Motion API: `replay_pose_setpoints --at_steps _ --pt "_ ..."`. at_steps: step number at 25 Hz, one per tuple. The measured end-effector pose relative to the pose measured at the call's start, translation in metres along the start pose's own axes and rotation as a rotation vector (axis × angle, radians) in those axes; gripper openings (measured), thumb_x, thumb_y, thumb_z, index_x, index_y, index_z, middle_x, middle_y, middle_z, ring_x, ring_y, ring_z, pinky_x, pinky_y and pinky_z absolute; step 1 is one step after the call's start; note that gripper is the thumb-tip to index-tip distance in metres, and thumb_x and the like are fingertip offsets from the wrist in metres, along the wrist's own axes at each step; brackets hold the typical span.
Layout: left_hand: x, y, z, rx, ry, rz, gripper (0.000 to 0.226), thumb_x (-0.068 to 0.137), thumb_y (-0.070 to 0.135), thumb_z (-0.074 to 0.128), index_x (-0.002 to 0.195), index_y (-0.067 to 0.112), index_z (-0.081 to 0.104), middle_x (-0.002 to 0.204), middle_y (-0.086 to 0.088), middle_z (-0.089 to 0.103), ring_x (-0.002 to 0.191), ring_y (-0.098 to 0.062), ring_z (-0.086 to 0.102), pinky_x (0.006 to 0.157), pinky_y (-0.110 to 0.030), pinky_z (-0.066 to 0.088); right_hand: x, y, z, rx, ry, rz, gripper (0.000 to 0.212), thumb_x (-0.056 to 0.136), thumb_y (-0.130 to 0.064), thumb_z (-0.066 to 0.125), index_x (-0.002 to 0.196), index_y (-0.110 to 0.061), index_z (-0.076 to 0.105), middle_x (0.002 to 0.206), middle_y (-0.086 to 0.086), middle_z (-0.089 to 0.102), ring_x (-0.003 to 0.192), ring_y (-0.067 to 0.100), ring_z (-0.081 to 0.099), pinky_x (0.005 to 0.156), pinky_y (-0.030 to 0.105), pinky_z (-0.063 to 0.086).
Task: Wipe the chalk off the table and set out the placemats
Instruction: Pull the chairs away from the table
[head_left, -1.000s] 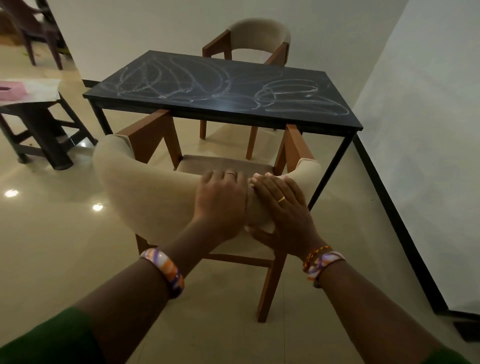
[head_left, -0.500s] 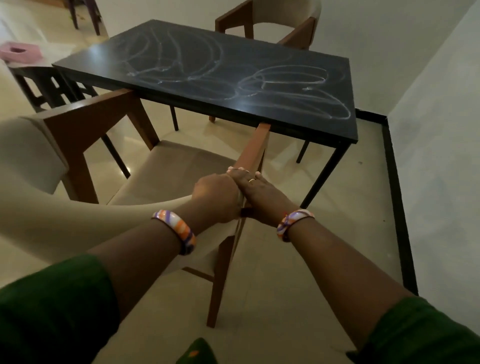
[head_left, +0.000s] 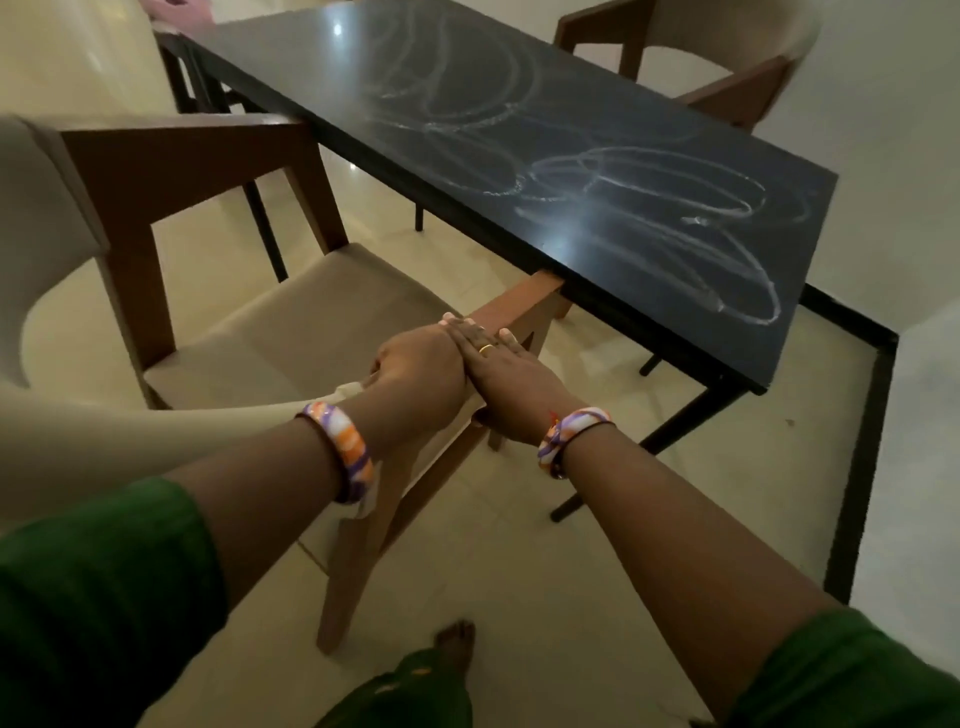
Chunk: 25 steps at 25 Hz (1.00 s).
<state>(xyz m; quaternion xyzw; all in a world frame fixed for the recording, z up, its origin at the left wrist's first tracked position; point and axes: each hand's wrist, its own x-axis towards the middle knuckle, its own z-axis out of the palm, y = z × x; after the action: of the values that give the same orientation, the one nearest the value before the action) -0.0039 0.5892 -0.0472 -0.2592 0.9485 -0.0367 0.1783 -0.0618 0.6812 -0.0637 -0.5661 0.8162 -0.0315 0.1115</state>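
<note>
Chalk (head_left: 644, 208) looks dry, wipeable off the hard surface (head_left: 415, 67); left hand (head_left: 421, 366) seemingly grips the stiff chair's arm (head_left: 511, 306), right hand (head_left: 501, 364) rests flat on it

Dim warm indoor light, glare spots on the dark table (head_left: 571, 244), soft blur and wide-angle bending at edges.

**Count from where I stand**

1 black table (head_left: 597, 130) at 12 o'clock. 2 chairs: 1 near chair (head_left: 291, 332) at 9 o'clock, 1 far chair (head_left: 727, 57) at 1 o'clock. My 2 hands, the left hand (head_left: 421, 371) and the right hand (head_left: 511, 376), wear 2 bangles and 1 ring (head_left: 487, 349).
</note>
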Motion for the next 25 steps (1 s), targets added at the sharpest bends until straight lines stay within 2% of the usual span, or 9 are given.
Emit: replay_pose_setpoints --at_steps 4,6,9,11,13,16,20,23,25 --pt "0.033 0.022 -0.008 -0.029 0.092 0.006 0.024 0.093 0.021 0.052 0.113 0.007 0.053 0.103 -0.008 0.055 0.082 -0.019 0.059 0.064 -0.026 0.045 0.007 0.060 -0.016 -0.031 -0.060 -0.054 0.093 0.085 -0.012 0.066 0.153 -0.020 0.003 0.160 0.001 0.004 0.147 0.018 0.006 0.117 0.034 0.003" --pt "0.057 0.037 -0.017 -0.184 0.119 -0.043 0.036 0.094 0.036 0.048 0.118 0.008 0.051 0.102 -0.007 0.056 0.083 -0.019 0.059 0.062 -0.026 0.043 -0.001 0.098 -0.033 -0.054 -0.073 -0.057 0.073 0.092 -0.018 0.058 0.152 -0.019 0.015 0.157 0.004 0.023 0.143 0.021 0.023 0.116 0.035 0.016" --pt "0.084 0.082 -0.040 -0.348 0.338 -0.097 0.057 0.095 0.048 0.037 0.138 0.012 0.031 0.128 -0.013 0.050 0.106 -0.026 0.057 0.073 -0.033 0.046 -0.026 0.170 -0.069 -0.054 -0.048 -0.028 0.049 0.099 -0.027 0.046 0.145 -0.023 0.034 0.134 0.005 0.054 0.122 0.022 0.052 0.095 0.032 0.043" --pt "0.101 0.126 -0.075 -0.464 0.490 -0.005 0.057 0.095 0.043 0.039 0.142 0.012 0.026 0.133 -0.013 0.048 0.113 -0.028 0.054 0.084 -0.036 0.046 -0.038 0.227 -0.091 -0.061 -0.007 0.001 0.042 0.099 -0.031 0.044 0.141 -0.025 0.042 0.127 0.005 0.059 0.115 0.021 0.055 0.090 0.033 0.047" --pt "0.128 0.182 -0.110 -0.449 0.553 0.194 0.051 0.095 0.036 0.043 0.139 0.014 0.032 0.127 -0.010 0.054 0.109 -0.026 0.057 0.086 -0.037 0.048 -0.046 0.294 -0.106 -0.044 0.053 0.008 0.038 0.099 -0.033 0.045 0.136 -0.025 0.048 0.126 0.004 0.060 0.114 0.020 0.056 0.093 0.034 0.046" --pt "0.174 0.271 -0.145 -0.383 0.507 0.415 0.031 0.095 0.030 0.043 0.122 0.020 0.053 0.104 -0.004 0.064 0.090 -0.023 0.062 0.074 -0.034 0.047 -0.067 0.394 -0.122 -0.030 0.070 -0.027 0.035 0.099 -0.032 0.044 0.133 -0.025 0.052 0.121 0.003 0.062 0.107 0.017 0.058 0.082 0.021 0.040" --pt "0.235 0.386 -0.182 -0.372 0.485 0.476 0.028 0.096 0.026 0.039 0.100 0.013 0.063 0.079 -0.004 0.061 0.070 -0.020 0.058 0.063 -0.027 0.045 -0.111 0.527 -0.151 -0.055 0.019 -0.021 0.033 0.099 -0.031 0.044 0.129 -0.026 0.056 0.120 -0.002 0.063 0.106 0.015 0.058 0.077 0.021 0.038" --pt "0.279 0.446 -0.210 -0.406 0.496 0.485 0.022 0.096 0.023 0.042 0.097 0.015 0.063 0.075 0.001 0.056 0.064 -0.014 0.051 0.057 -0.016 0.035 -0.117 0.616 -0.171 -0.029 0.007 0.044 0.033 0.098 -0.034 0.046 0.128 -0.024 0.057 0.116 -0.002 0.065 0.104 0.013 0.058 0.070 0.018 0.035" --pt "0.310 0.468 -0.225 -0.397 0.501 0.473 0.022 0.096 0.023 0.043 0.098 0.015 0.063 0.074 0.001 0.055 0.063 -0.012 0.050 0.057 -0.016 0.036 -0.104 0.662 -0.178 -0.009 0.019 0.035 0.033 0.098 -0.034 0.048 0.127 -0.023 0.059 0.114 -0.002 0.066 0.101 0.011 0.059 0.061 0.010 0.029"
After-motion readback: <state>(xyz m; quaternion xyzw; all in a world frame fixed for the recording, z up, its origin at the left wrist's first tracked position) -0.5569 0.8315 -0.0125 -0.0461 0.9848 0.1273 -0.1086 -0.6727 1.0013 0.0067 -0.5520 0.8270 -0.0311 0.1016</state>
